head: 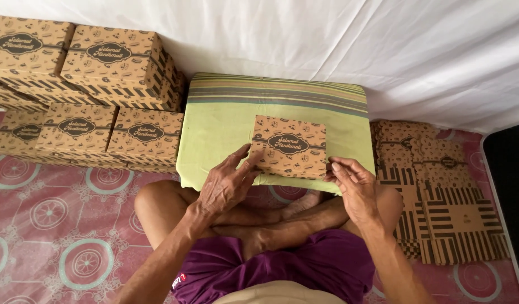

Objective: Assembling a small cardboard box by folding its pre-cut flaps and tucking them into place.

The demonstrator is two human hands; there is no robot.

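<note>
A closed brown cardboard box [290,145] with a dark oval label and printed patterns lies on a green striped cloth-covered stand [220,129] in front of me. My left hand [225,183] touches the box's left lower edge with spread fingers. At the box's right lower corner my right hand [354,188] presses with its fingertips. I sit cross-legged behind the stand, in purple shorts.
Several finished boxes of the same kind are stacked at the left [110,62]. A pile of flat unfolded box blanks [439,191] lies on the right. A pink patterned mat [56,225] covers the floor and a white sheet [355,45] hangs behind.
</note>
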